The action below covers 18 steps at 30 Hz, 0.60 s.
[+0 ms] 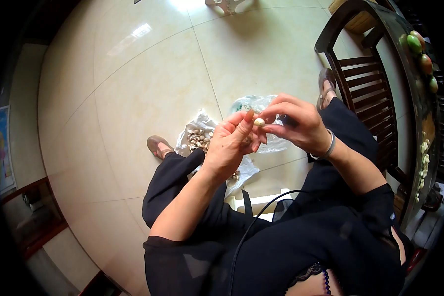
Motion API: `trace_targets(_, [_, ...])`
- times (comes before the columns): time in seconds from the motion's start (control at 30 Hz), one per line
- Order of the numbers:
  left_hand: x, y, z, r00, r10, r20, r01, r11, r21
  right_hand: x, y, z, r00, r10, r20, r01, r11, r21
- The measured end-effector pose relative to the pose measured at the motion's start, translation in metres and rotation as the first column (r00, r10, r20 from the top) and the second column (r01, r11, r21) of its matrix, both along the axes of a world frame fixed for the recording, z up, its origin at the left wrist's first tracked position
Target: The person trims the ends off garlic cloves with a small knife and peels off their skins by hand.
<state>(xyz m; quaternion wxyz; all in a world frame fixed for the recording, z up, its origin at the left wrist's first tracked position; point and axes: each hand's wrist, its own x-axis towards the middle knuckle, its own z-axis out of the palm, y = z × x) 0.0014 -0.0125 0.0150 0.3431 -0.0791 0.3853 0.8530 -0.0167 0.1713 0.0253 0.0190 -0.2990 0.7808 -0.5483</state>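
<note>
A small pale, rounded piece [259, 122], whitish with a yellow-green tint, is held between my two hands. My right hand [293, 120], with a bracelet at the wrist, pinches it from the right between thumb and fingers. On its other side, the thumb of my left hand [230, 139] touches or nearly touches it, fingers curled. Below and left of my hands, brown and white pieces [198, 140] lie on a white plastic bag [183, 136] on the floor. Another thin plastic bag [273, 143] is partly hidden behind my right hand.
A dark wooden chair [367, 89] stands at the right, beside a dark table edge [404, 64] with green-red fruits [425, 63] and a row of pale pieces [423, 163]. A black cable [251, 222] crosses my lap. A white stool [237, 202] is partly visible beneath me.
</note>
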Motion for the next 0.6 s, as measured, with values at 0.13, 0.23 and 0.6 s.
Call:
trace_targets(0.13, [-0.001, -0.003, -0.003, 0.998, -0.046, -0.051, 0.047, 0.999, 0.01, 0.0, -0.002, 0.001, 0.999, -0.051, -0.019, 0.05, 0.997, -0.051])
trace_targets(0.23, [0.002, -0.001, -0.005, 0.997, -0.044, -0.059, 0.047, 0.998, 0.045, 0.002, -0.003, 0.001, 0.998, -0.057, -0.037, 0.055, 0.997, -0.047])
trace_targets(0.6, [0.002, 0.004, -0.002, 0.977, 0.213, 0.002, -0.213, 0.977, 0.022, 0.012, -0.01, 0.004, 0.982, -0.164, 0.091, 0.165, 0.986, -0.001])
